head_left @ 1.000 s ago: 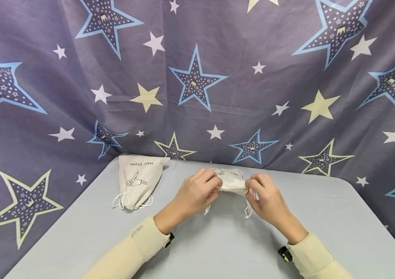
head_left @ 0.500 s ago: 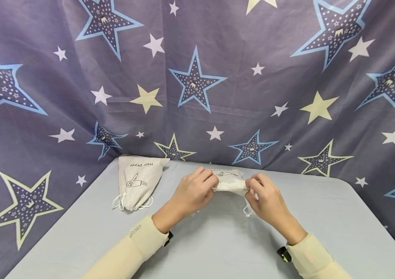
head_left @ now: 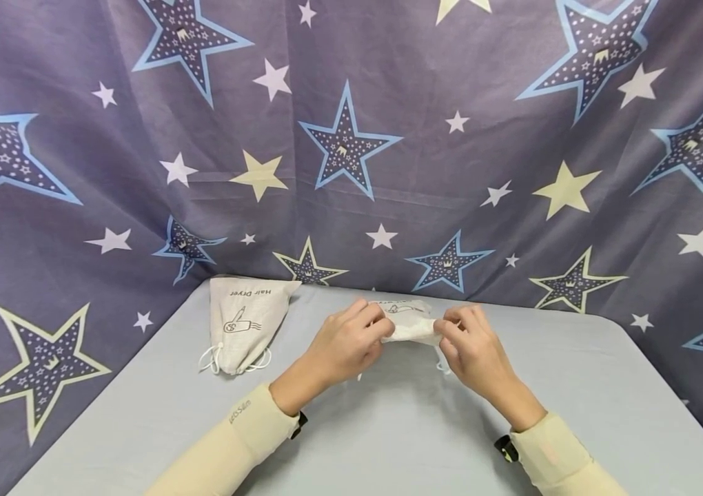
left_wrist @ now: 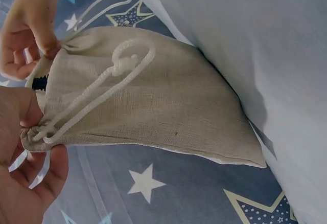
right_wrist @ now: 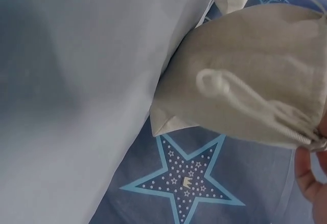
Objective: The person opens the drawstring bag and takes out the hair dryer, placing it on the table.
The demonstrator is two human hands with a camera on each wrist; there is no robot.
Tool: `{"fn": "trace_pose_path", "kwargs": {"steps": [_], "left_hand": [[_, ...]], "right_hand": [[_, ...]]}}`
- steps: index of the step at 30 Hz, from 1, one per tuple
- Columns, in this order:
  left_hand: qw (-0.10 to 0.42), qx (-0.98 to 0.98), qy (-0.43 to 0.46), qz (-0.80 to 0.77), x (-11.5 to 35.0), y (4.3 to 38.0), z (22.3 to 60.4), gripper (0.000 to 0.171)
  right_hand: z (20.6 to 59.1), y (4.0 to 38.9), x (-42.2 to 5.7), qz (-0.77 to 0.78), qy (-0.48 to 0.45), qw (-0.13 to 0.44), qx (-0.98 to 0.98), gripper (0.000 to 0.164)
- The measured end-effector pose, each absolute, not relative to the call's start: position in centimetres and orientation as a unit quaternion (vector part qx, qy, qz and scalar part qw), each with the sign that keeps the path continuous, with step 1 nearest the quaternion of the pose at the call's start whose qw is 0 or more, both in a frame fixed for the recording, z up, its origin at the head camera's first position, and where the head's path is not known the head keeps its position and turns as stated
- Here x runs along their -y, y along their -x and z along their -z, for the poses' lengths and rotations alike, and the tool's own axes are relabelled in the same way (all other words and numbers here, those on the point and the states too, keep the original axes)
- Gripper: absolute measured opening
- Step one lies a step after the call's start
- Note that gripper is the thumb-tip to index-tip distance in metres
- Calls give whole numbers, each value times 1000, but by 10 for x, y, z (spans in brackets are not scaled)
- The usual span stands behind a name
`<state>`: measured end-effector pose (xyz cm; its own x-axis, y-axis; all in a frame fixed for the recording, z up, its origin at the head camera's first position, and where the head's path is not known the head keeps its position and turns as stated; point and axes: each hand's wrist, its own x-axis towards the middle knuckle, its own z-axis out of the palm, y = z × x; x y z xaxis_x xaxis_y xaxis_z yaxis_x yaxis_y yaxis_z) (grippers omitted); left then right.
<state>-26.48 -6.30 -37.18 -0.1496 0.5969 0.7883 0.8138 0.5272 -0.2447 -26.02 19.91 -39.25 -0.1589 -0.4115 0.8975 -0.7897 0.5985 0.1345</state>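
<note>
Both hands hold a beige cloth drawstring bag (head_left: 412,333) by its mouth, near the back of the table. My left hand (head_left: 350,342) pinches one corner of the mouth, and my right hand (head_left: 477,346) pinches the opposite corner. In the left wrist view the bag (left_wrist: 148,96) stands with its bottom at the table, and a black ribbed piece (left_wrist: 40,83) shows inside the mouth. White drawcords (left_wrist: 102,88) hang in loops down its side. Part of a printed drawing and lettering shows on its far face in the head view.
A second drawstring bag (head_left: 252,306), printed "Hair Dryer", lies at the back left of the table (head_left: 382,441), full and tapered, its cords toward the person. Behind the table hangs a star-patterned curtain (head_left: 413,172).
The left hand shifts slightly left and back again, while the right stays nearly still. The rim between them tilts a little. Both hands keep their hold on the bag.
</note>
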Motion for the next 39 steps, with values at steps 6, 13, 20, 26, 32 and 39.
{"fn": "trace_pose_path", "kwargs": {"steps": [6,13,20,26,32,39], "left_hand": [[414,769,469,133,67,263,368,30],[396,784,452,155,74,264,364,29],[395,793,439,148,76,264,361,30],[393,802,428,140,76,264,362,33],[383,804,428,154,76,264,361,33],[374,806,429,162,75,264,361,32]], "right_hand": [[389,262,-204,-164,-454,479,733,23],[383,264,-212,-169,-468,445,745,26],[381,266,-215,-191,-466,442,742,27],[380,267,-218,-195,-457,433,752,28],[378,268,-220,-206,-459,425,752,28],[377,269,-225,-210,-461,412,757,27]]}}
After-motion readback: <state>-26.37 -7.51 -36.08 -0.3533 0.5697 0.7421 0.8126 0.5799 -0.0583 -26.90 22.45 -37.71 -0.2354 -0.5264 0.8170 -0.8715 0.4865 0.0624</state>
